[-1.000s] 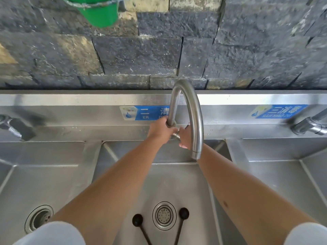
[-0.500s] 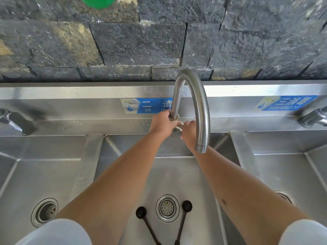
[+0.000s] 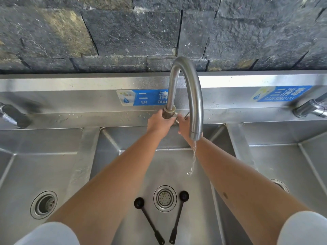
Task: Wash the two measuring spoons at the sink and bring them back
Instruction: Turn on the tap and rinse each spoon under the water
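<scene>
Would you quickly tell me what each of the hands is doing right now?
Left hand: closed around the faucet base.
Right hand: at the tap handle behind the spout; grip cannot be told.

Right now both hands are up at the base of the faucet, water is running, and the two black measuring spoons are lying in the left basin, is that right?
Not quite. The head view shows the two measuring spoons lying in the middle basin, either side of its drain, not the left one. The rest holds: left hand and right hand are at the faucet base, and water is running.
</scene>
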Demonstrator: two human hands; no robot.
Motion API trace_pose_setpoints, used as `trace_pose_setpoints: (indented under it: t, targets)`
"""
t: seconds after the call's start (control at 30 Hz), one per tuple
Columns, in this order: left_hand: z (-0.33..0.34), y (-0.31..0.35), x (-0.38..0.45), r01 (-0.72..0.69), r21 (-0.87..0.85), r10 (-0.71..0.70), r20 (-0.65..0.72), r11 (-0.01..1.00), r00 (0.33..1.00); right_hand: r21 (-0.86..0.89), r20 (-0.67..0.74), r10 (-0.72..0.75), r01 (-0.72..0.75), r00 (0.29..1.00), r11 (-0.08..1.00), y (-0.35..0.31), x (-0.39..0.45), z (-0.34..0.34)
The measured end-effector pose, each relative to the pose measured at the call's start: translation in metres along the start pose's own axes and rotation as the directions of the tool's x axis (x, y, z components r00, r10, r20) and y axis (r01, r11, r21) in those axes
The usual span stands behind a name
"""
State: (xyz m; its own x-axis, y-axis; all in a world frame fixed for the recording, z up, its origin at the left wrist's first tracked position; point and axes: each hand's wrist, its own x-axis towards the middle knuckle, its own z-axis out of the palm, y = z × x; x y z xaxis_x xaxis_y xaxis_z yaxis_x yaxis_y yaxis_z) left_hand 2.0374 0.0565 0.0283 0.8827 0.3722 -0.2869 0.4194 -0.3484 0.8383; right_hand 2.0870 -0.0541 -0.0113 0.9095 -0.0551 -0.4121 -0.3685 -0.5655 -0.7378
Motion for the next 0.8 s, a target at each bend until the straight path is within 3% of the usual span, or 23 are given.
trace_pose_setpoints:
  t: [0.07,0.2,0.33,0.47,0.6,0.8]
  targets:
    - [0.007,-0.018,-0.02,0.043,-0.005,-0.043,0.009,0.999,0.999,-0.125,0.041,-0.011,0.016,0.999,0.992,0.014,-0.022,-0.006]
    - [0.029,-0.072,-0.083,0.253,-0.088,-0.238,0.156,0.963,0.959,-0.134,0.13,0.082,-0.064,0.988,0.989,0.078,-0.078,-0.002]
    - [0.056,-0.131,-0.148,0.47,-0.15,-0.4,0.343,0.87,0.85,0.068,0.288,0.283,-0.315,0.915,0.947,0.145,-0.123,0.026]
    - [0.077,-0.173,-0.182,0.63,-0.236,-0.512,0.411,0.74,0.754,0.184,0.305,0.328,-0.393,0.894,0.901,0.196,-0.152,0.045]
    - [0.098,-0.205,-0.192,0.601,-0.136,-0.497,0.436,0.788,0.75,0.182,0.336,0.431,-0.507,0.838,0.843,0.236,-0.16,0.051]
    - [0.133,-0.235,-0.183,0.547,0.124,-0.549,0.377,0.828,0.746,-0.091,0.215,0.378,-0.367,0.9,0.926,0.294,-0.162,0.065]
